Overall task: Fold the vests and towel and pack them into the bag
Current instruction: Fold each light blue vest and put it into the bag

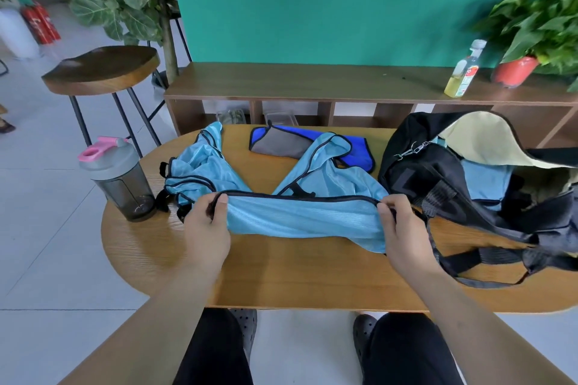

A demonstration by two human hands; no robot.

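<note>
A light blue mesh vest (300,212) with black trim is stretched across the middle of the wooden table (281,278). My left hand (208,228) pinches its left corner and my right hand (403,228) pinches its right corner, holding the hem taut. A second light blue vest (200,172) lies crumpled at the left behind it. A blue and grey towel (281,144) lies folded at the far side. The black bag (469,184) stands open at the right with light blue cloth (484,180) inside it.
A dark shaker bottle (120,181) with a pink lid stands at the table's left edge. Behind are a wooden stool (103,69), a low shelf (312,81) with a drink bottle (466,70) and a potted plant (531,40). The bag's straps (488,262) trail over the table's right front.
</note>
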